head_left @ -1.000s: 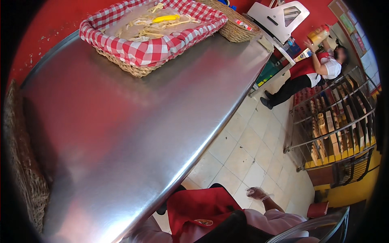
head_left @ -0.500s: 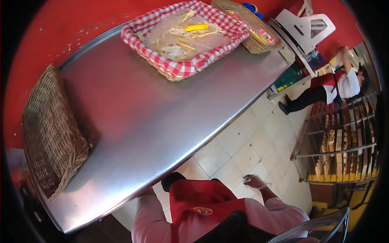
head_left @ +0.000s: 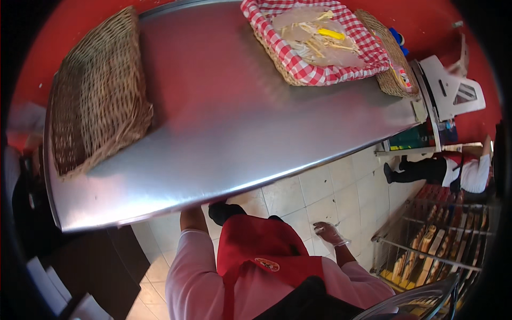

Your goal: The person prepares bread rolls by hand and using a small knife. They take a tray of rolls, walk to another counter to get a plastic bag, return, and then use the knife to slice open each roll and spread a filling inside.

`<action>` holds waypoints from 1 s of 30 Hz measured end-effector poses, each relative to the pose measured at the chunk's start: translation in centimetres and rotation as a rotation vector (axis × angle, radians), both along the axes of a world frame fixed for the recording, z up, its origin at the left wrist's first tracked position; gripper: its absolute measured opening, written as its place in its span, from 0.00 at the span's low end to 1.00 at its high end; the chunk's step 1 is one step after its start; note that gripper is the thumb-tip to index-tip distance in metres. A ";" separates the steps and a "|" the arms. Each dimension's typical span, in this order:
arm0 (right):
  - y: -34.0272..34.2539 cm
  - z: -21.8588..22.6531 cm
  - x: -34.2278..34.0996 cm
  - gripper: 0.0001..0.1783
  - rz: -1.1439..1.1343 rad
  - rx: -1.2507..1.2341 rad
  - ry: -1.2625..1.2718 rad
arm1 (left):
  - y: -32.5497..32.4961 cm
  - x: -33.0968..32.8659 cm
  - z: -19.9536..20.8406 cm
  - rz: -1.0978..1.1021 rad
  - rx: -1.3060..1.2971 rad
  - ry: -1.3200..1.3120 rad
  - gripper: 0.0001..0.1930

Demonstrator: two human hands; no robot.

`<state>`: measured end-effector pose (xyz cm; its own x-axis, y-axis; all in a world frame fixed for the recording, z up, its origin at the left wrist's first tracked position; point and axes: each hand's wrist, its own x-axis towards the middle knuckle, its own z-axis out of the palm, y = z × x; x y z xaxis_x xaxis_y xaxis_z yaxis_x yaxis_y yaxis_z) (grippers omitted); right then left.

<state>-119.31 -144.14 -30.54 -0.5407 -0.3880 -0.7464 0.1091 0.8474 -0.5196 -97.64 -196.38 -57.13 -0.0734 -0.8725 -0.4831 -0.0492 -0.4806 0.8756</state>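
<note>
My right hand (head_left: pixel 329 233), in a clear plastic glove, hangs over the tiled floor to the right of my red apron (head_left: pixel 260 240). Its fingers are loosely bent and a little apart, and nothing shows in it. Of my left arm I see the forearm (head_left: pixel 193 220) running up to the front edge of the metal table (head_left: pixel 213 133); the table's edge hides that hand. On the far part of the table stands a basket lined with red-and-white checked cloth (head_left: pixel 320 74), holding a clear plastic bag with pale sticks and a yellow piece.
An upright wicker basket (head_left: pixel 101 90) stands at the table's left end. Another wicker basket (head_left: pixel 386 64) leans by the lined one. Beyond are a white machine (head_left: pixel 450 88), a co-worker (head_left: pixel 469 168) and a wire rack (head_left: pixel 437 245) of bread-like goods. Dark furniture (head_left: pixel 96 261) lies lower left.
My view has turned, so the table and baskets sit higher and further right in it. More of my left forearm shows. My right hand still hangs at my side.
</note>
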 end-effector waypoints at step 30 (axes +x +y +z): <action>7.5 17.7 38.4 0.10 1.887 -1.277 -0.330 | 76.3 26.4 46.4 0.631 -0.465 -0.604 0.10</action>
<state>-80.87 -136.67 -12.82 0.9145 -0.3171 0.2510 0.0284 -0.5688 -0.8220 -71.19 -120.11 -10.70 0.6164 -0.7790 0.1150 -0.4033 -0.1869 0.8958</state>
